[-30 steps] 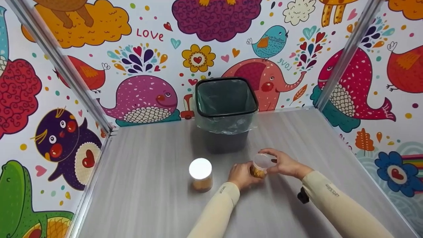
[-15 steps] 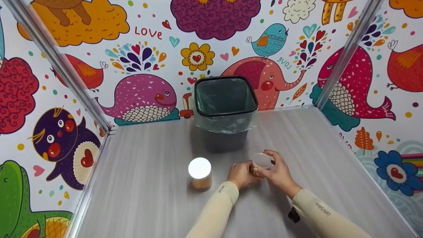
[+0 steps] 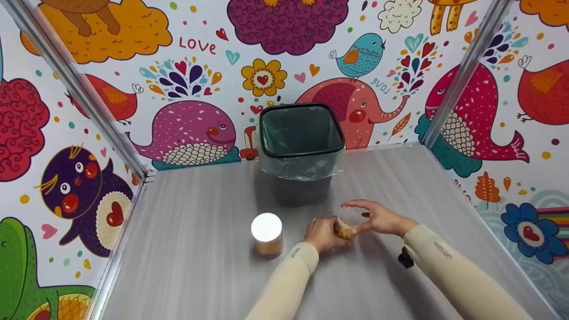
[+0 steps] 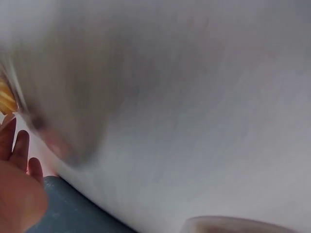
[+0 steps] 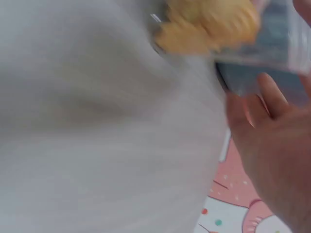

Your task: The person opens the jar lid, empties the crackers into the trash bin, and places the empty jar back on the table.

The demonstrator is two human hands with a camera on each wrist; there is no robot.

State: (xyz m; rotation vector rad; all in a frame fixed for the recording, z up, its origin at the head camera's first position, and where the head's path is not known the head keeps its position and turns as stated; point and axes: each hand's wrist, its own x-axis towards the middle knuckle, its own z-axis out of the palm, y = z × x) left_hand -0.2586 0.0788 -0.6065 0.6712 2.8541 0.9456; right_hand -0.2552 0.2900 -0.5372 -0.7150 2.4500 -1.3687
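Observation:
My left hand (image 3: 326,235) grips the lower part of a clear jar (image 3: 353,216) that holds golden-yellow food pieces. The jar leans slightly; its upper part is translucent, and I cannot tell whether a lid covers it. From the right, my right hand (image 3: 382,218) holds the jar near its top, thumb low on the near side and forefinger around the far rim. The right wrist view shows the food pieces (image 5: 209,26) through the wall, with the fingers below. To the left stands a second jar (image 3: 269,248), upright, with a white lid (image 3: 266,227) and similar yellowish contents.
A dark square bin (image 3: 302,191) with a black rim and a clear liner stands behind the jars, near the back wall. Walls with printed animals (image 3: 195,129) and metal corner posts (image 3: 462,80) border the grey wood-grain table (image 3: 200,249).
My right hand wrapped closer over the jar's top half a second ago; now its wrist has swung back right and outward, and the fingers are spread wider. The left hand keeps its grip.

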